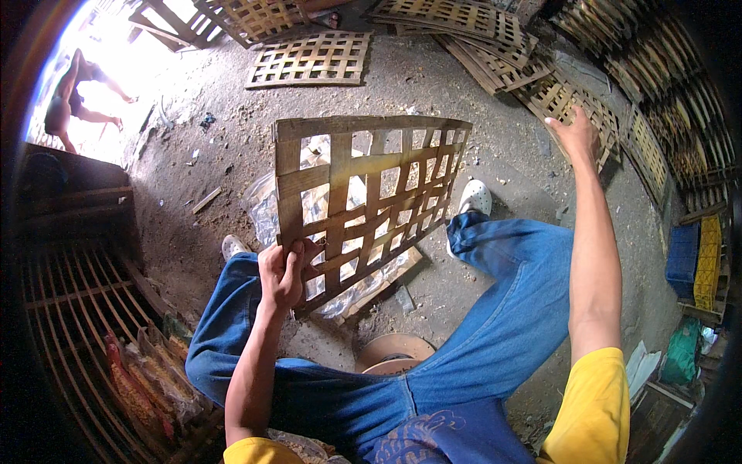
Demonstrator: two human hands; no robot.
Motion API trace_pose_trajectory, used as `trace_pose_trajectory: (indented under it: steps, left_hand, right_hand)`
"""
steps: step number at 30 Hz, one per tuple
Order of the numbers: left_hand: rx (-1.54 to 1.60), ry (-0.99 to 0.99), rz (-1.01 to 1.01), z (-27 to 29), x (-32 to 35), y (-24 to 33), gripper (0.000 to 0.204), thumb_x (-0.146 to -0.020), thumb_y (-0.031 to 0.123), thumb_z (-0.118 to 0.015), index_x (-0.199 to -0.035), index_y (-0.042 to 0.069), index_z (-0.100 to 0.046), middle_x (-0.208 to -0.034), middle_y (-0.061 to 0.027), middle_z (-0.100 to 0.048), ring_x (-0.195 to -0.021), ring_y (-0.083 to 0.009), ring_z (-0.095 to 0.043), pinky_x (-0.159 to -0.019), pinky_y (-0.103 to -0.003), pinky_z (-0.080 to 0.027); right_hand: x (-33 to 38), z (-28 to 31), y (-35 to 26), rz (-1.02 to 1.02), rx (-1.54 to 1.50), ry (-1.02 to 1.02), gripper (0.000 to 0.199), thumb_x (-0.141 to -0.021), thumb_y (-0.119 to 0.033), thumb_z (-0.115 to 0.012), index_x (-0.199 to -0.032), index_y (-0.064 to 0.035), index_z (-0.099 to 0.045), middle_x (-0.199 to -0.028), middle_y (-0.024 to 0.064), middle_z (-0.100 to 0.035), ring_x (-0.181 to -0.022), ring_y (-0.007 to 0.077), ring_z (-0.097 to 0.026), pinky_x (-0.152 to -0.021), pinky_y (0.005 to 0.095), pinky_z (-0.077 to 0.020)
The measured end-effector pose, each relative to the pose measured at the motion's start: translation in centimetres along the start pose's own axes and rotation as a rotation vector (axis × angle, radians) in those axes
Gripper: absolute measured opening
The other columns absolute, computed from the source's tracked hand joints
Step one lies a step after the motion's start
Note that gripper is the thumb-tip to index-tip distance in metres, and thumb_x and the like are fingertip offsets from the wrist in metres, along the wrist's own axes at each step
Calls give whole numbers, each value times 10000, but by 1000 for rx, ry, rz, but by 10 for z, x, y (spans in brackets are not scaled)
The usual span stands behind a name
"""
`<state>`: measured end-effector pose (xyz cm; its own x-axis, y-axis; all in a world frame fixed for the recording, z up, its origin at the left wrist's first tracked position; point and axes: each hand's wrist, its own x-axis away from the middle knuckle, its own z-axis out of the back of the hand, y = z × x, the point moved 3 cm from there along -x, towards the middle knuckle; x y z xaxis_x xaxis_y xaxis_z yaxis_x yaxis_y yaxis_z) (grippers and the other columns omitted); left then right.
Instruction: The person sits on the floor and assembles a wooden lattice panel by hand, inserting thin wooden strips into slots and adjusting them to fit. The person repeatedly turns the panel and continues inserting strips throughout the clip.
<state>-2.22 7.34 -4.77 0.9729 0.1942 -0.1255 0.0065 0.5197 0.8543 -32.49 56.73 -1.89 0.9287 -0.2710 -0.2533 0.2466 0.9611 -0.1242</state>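
My left hand (284, 271) grips the near edge of a woven bamboo lattice panel (363, 201), holding it up over my knees. The panel tilts away from me and hides part of a clear plastic sheet (267, 209) on the ground. My right hand (576, 133) reaches out far to the right and touches a stack of similar lattice panels (560, 97) on the ground; its fingers rest on the top one, and I cannot tell whether they grip it. My legs in blue jeans spread to both sides.
More lattice panels (313, 58) lie across the dirt floor at the back and lean along the right wall (657, 147). A bamboo rack (77, 309) stands at left, a roll of tape (394, 352) lies between my legs, and another person (73, 97) crouches at far left.
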Motion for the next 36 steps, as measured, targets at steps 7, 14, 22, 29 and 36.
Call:
trace_pose_trajectory:
  steps: [7,14,22,29,36]
  left_hand:
    - [-26,6,-89,1,0,7,324,-980,237,-525,-893,-50,-650,-732,-119,-643,-616,-161,-628,-537,-302,-503]
    - [4,-18,-4,-3,5,18,312,-968,236,-533,-903,-46,-649,-798,-140,-666,-705,-224,-645,-627,-342,-513]
    - [38,-22,46,-4,13,25,340,-980,254,-519,-882,-48,-641,-785,-100,-619,-699,-175,-628,-573,-305,-500]
    - [184,-28,173,-11,17,25,331,-983,232,-511,-913,-63,-644,-836,-113,-615,-709,-170,-638,-534,-298,-561]
    - [89,-43,110,-13,12,46,327,-990,217,-497,-913,-63,-647,-820,-139,-645,-649,-201,-669,-532,-304,-555]
  right_hand:
    - [-9,28,-21,-31,-390,-113,468,-919,-492,-573,-1068,-68,-703,-960,122,-712,-924,271,-665,-820,340,-501]
    - [124,78,-115,200,-1250,220,259,-944,-237,-603,-1121,-78,-706,-1012,97,-698,-904,164,-649,-850,326,-496]
    - [169,16,-193,269,-1188,-263,268,-890,-130,-621,-1144,-50,-650,-961,119,-684,-849,219,-663,-744,323,-515]
    - [196,5,-219,244,-1292,-510,182,-939,-210,-603,-1037,-56,-598,-932,89,-682,-778,184,-680,-670,313,-522]
    - [204,18,-231,506,-1253,-210,179,-894,-144,-664,-1018,-51,-575,-848,93,-636,-662,195,-627,-592,314,-484]
